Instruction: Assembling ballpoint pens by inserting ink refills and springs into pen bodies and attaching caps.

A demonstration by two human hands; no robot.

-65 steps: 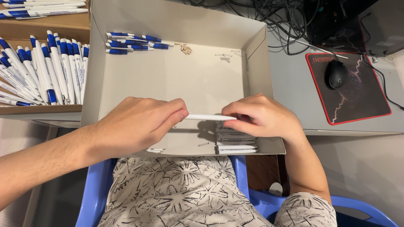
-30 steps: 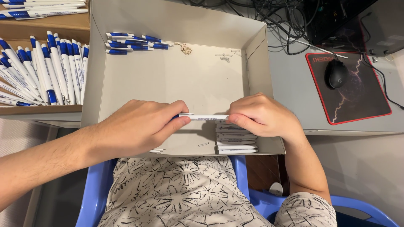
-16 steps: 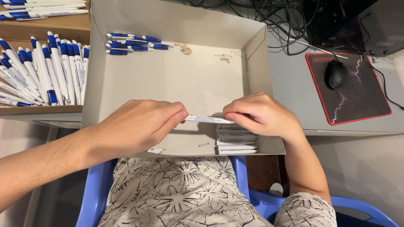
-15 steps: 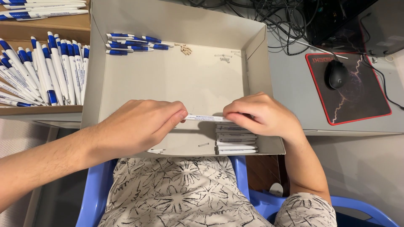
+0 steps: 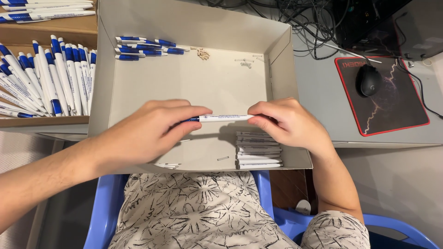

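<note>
Sitting on a blue plastic chair (image 5: pixel 106 207); left hand (image 5: pixel 147 131) and right hand (image 5: pixel 288 122) pinching each end of a thin white and blue pen (image 5: pixel 219 118) over a shallow white cardboard box (image 5: pixel 277 55); white pen barrels (image 5: pixel 258 150) stacked below; finished pens (image 5: pixel 147 46) far back.

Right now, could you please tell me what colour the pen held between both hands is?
The pen is white with a blue end, seen in the head view.
</note>
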